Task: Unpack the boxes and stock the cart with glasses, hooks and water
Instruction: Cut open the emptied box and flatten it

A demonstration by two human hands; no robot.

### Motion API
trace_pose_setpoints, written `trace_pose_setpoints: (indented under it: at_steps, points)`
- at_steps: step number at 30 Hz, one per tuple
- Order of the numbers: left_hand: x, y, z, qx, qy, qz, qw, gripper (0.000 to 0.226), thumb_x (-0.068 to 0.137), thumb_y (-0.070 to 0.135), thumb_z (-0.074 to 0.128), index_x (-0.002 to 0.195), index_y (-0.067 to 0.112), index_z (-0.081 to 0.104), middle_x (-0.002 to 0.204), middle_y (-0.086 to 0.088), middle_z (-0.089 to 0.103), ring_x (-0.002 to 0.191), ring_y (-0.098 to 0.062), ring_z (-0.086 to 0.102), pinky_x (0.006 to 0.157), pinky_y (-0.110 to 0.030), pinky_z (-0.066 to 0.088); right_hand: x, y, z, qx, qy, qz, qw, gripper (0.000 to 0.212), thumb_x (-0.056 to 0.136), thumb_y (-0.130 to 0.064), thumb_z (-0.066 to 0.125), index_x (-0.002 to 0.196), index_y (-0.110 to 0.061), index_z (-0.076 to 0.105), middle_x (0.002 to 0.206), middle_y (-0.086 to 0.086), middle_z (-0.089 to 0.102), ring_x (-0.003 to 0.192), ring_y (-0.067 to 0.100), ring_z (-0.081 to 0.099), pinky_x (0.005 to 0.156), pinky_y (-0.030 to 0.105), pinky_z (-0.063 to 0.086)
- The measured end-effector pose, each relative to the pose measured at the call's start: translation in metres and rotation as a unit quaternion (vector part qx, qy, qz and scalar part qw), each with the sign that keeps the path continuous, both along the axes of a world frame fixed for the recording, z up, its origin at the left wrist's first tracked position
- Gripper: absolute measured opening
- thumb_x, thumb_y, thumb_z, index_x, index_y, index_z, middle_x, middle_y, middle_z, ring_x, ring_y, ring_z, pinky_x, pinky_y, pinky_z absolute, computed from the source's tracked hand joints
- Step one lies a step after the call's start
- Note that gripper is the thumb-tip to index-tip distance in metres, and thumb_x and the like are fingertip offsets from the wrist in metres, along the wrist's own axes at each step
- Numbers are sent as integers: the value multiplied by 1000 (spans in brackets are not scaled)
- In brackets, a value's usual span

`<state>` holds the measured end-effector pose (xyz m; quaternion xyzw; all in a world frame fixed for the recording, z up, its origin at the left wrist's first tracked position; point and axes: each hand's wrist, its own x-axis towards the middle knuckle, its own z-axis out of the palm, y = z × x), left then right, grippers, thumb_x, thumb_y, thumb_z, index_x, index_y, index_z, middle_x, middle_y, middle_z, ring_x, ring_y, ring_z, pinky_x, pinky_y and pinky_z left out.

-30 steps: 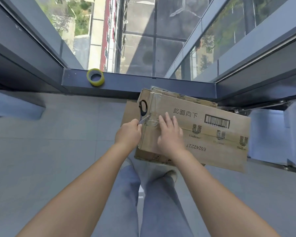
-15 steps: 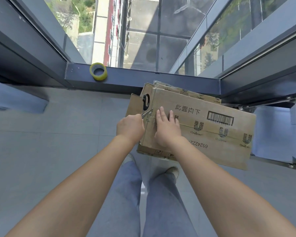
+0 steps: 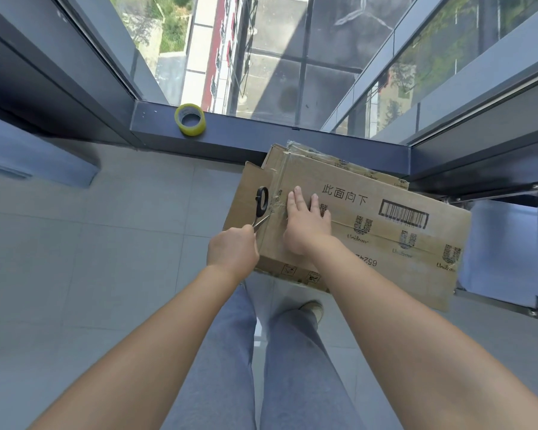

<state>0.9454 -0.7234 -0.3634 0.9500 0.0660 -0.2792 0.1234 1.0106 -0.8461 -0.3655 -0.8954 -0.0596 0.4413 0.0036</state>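
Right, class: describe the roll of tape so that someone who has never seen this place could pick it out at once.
Find the big window looking down on the rooftops. Along its foot runs a dark metal sill; the roll of tape stands on it, left of the cardboard box. It is the only yellow, ring-shaped thing there.

1. Both forearms are seen bare up to the lower frame edge; no sleeve, watch or bracelet is shown on them.
2. The left hand [image 3: 232, 250] and right hand [image 3: 305, 223] are ungloved, and no rings are seen on the visible fingers [image 3: 297, 193].
3. Loose blue-grey denim trousers [image 3: 261, 361] are worn, shown between the forearms.
4. A light, beige-toned shoe [image 3: 313, 309] is seen past the right trouser leg; its details are too small to be told.
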Motion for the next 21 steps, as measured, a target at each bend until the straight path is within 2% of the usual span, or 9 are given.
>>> trace_pose_setpoints:
  at_steps: [6,8,9,11,13,15,17,18,21]
  points:
    - [-15,-1,7,-25,6,49,998,27,101,21,31,94,6,52,97,-19,63,90,-38,58,63,-32,33,0,-3,6,28,3,-14,1000,73,91,-4,31,151,-16,-9,156,-4,-21,145,29,-14,116,51,3]
    - [-17,-4,12,-62,-10,113,992,25,100,21,32,85,9,46,92,-20,63,85,-38,57,60,-33,31,-7,-6,10,76,-60,-61,993,66,92,-8,35,151,-12,5,159,0,-6,146,26,-2,116,48,8]
    - [-16,-6,15,-84,-27,151,985,25,101,22,33,82,9,43,89,-21,62,84,-39,56,59,-34,30,-12,-7,12,120,-109,-117,980,59,93,-11,37,149,-9,19,158,5,9,145,25,10,115,43,14]
    - [-12,-15,22,-132,-64,213,966,24,101,24,33,84,9,43,87,-21,62,83,-39,55,59,-36,30,-25,-3,22,224,-149,-266,926,35,93,-17,45,126,-7,52,135,12,47,125,23,43,100,30,33]
    - [-5,-27,27,-167,-70,229,956,21,101,25,33,87,12,41,93,-19,61,86,-38,55,62,-36,31,-36,4,34,297,-86,-371,876,21,93,-26,50,85,-14,65,89,3,63,85,15,57,73,26,39]
    - [3,-39,27,-181,-55,230,955,15,100,22,35,100,11,46,108,-14,58,96,-34,54,69,-37,37,-42,9,39,311,-50,-397,862,37,93,-32,51,59,-20,53,60,-5,54,59,9,48,58,26,35]
    - [5,-46,24,-188,-39,224,956,34,98,17,39,132,12,42,121,-11,51,107,-31,52,83,-38,41,-42,10,39,305,-48,-418,854,43,94,-30,50,53,-18,46,53,-4,47,55,12,42,54,26,32]
    - [3,-49,24,-202,-32,229,952,42,97,15,41,139,13,36,123,-11,48,109,-30,50,88,-37,41,-41,8,38,304,-47,-428,850,42,94,-28,50,54,-15,46,54,-1,47,56,14,41,55,27,31]
    - [-6,-58,25,-266,-42,244,931,38,92,12,49,129,8,45,117,-13,46,107,-31,48,90,-38,42,-35,5,37,303,-40,-442,843,36,94,-24,48,63,-7,53,61,5,51,62,17,45,59,29,34]
